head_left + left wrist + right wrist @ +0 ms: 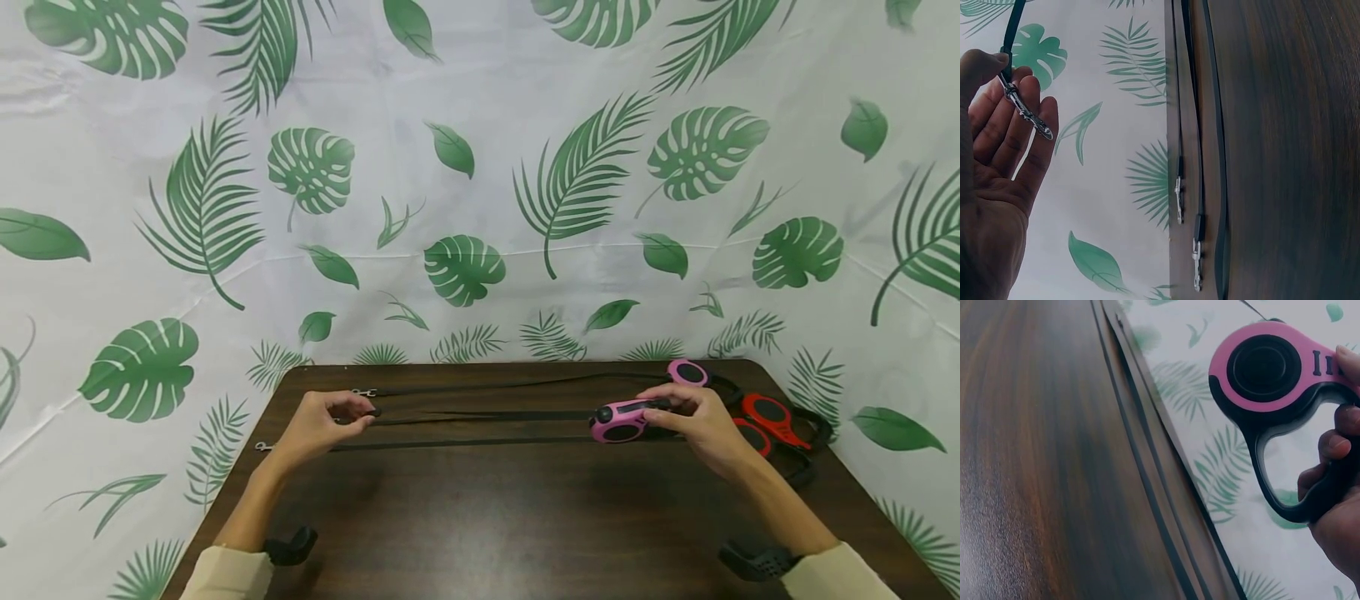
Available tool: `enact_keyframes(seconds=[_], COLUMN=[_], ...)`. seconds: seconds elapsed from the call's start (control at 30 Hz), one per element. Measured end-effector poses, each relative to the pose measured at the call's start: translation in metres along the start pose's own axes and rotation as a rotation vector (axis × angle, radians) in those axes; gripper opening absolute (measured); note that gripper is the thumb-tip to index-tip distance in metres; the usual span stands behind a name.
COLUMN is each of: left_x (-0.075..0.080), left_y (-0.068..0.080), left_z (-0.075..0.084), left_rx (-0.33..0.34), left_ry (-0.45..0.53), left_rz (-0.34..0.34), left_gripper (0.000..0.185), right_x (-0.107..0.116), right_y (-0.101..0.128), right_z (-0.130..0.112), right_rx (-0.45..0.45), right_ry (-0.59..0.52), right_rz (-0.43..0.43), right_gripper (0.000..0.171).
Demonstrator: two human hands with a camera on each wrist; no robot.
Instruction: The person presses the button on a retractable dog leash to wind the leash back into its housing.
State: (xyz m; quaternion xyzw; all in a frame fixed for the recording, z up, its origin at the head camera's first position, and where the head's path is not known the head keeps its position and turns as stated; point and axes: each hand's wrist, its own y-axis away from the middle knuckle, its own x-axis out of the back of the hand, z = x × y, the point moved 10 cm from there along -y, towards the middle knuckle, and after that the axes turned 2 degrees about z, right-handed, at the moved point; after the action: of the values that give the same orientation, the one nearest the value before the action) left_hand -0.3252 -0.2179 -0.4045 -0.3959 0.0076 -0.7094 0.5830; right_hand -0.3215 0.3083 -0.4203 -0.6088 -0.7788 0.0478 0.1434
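Note:
My right hand [701, 425] grips the black looped handle of a pink and black retractable dog leash [1264, 365], held above the table's right half. On the left, my left hand [318, 427] pinches a black strap just above its silver metal clip [1030, 117], thumb against fingers. That clip hangs across the fingers in the left wrist view. Where the pinched strap runs between the hands is hard to tell from the straps below it.
Another pink leash [688, 372] and two red leashes [768, 411] lie at the brown table's [487, 517] right side. Black straps [480, 443] stretch leftward across it, with metal clips [364, 392] at the left. A leaf-print cloth [480, 200] hangs behind.

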Motion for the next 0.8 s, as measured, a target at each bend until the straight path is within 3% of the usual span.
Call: enact_keyframes(seconds=[0.57, 0.8], left_x=[-0.016, -0.022], left_y=[-0.002, -0.002], left_z=[-0.002, 0.000], left_rx=[0.031, 0.005], left_ry=[0.043, 0.048], left_rz=[-0.022, -0.020], left_gripper=[0.012, 0.013], right_x=[-0.016, -0.022], right_y=[-0.004, -0.005], right_z=[0.006, 0.008], right_rx=[-0.020, 0.001], right_ry=[0.016, 0.028], right_rz=[0.008, 0.018], right_gripper=[0.022, 0.021])
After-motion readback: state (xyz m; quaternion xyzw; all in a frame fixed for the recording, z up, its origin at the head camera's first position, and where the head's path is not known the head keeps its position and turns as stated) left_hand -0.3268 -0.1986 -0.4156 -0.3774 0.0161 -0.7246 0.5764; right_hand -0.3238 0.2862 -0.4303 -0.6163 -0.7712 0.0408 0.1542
